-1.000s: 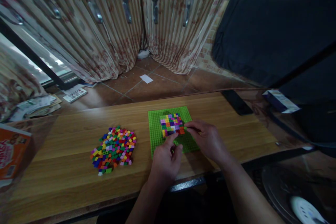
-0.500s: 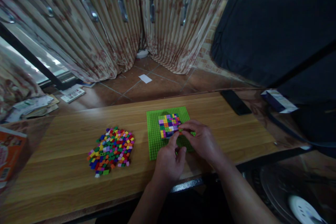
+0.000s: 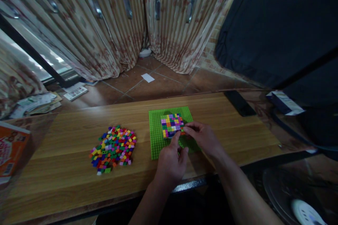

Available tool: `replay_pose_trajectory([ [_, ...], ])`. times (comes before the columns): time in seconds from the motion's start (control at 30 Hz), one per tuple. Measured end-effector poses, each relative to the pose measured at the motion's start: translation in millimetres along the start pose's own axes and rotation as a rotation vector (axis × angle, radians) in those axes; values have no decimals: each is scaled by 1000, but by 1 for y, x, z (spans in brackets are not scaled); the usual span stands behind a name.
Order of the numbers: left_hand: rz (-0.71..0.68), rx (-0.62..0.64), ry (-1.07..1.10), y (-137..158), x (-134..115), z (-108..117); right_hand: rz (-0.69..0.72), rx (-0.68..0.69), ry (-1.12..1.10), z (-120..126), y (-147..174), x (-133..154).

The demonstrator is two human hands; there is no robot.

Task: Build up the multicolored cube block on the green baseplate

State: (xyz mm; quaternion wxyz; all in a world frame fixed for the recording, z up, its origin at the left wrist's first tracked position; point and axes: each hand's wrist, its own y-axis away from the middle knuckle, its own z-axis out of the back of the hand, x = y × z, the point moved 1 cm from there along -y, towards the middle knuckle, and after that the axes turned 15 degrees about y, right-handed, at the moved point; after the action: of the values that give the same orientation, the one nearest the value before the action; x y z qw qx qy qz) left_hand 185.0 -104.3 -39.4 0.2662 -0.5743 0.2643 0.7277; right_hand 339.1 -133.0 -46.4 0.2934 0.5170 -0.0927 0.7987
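Note:
A green studded baseplate (image 3: 156, 144) lies on the wooden table. On it sits a multicoloured block of small toy bricks (image 3: 172, 123), built tight together. My left hand (image 3: 172, 161) reaches in from the front, its index finger stretched out to the block's near edge and the thumb held apart. At the block's right edge, my right hand (image 3: 206, 139) pinches with thumb and index finger at a small brick, mostly hidden by the fingertips. The near right part of the block is covered by my fingers.
A heap of loose bricks (image 3: 116, 147) lies left of the baseplate. A black phone (image 3: 239, 103) rests at the table's far right, with a small box (image 3: 285, 103) beyond it. An orange box (image 3: 12, 151) stands at the left edge.
My right hand's fingertips have come down closer against the block's right edge. The left index finger stays at the near edge. The whole view has shifted slightly.

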Motion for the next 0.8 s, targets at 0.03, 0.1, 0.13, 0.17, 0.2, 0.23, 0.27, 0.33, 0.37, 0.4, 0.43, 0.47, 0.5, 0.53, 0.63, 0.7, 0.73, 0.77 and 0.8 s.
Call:
replay_pose_trajectory([
  [0.03, -3, 4, -5, 0, 0, 0, -9, -4, -13, -1, 0, 0],
  [0.1, -5, 14, -26, 0, 1, 0, -19, -13, -12, -2, 1, 1],
  [0.13, -7, 20, -42, 0, 1, 0, -17, -17, -3, -1, 1, 1],
  [0.17, -10, 25, -60, 0, 2, 0, -14, -21, 8, -1, 1, 1],
  [0.2, -12, 26, -80, 0, 2, 0, -10, -23, 17, -1, 2, 2],
  [0.23, -15, 27, -100, 0, 3, -1, -6, -23, 21, -1, 2, 3],
  [0.27, -18, 27, -120, 0, 3, -1, -5, -25, 20, -1, 2, 3],
  [0.33, -24, 27, -160, 0, 4, -2, -12, -27, 11, -1, 2, 4],
  [0.37, -29, 29, -180, 0, 4, -2, -16, -26, 10, -1, 2, 4],
  [0.4, -32, 31, -198, 0, 4, -2, -19, -24, 10, -1, 2, 4],
  [0.43, -34, 33, -213, 0, 4, -2, -20, -23, 13, -2, 2, 4],
  [0.47, -33, 33, -223, 0, 3, -2, -22, -23, 15, -2, 2, 4],
  [0.5, -31, 34, -231, -1, 3, -2, -21, -19, 17, -2, 2, 4],
  [0.53, -28, 34, -237, -1, 3, -2, -20, -14, 15, -3, 1, 4],
  [0.63, -25, 28, -258, -2, 3, -3, -29, -10, -6, -4, 1, 3],
  [0.7, -30, 24, -269, -2, 4, -2, -45, -18, -33, -5, 1, 4],
  [0.73, -33, 23, -269, -2, 4, -2, -55, -15, -50, -5, 1, 4],
  [0.77, -38, 23, -266, -1, 5, -2, -65, -5, -66, -4, 2, 5],
  [0.8, -43, 22, -260, -1, 6, -2, -78, 9, -81, -3, 2, 5],
])
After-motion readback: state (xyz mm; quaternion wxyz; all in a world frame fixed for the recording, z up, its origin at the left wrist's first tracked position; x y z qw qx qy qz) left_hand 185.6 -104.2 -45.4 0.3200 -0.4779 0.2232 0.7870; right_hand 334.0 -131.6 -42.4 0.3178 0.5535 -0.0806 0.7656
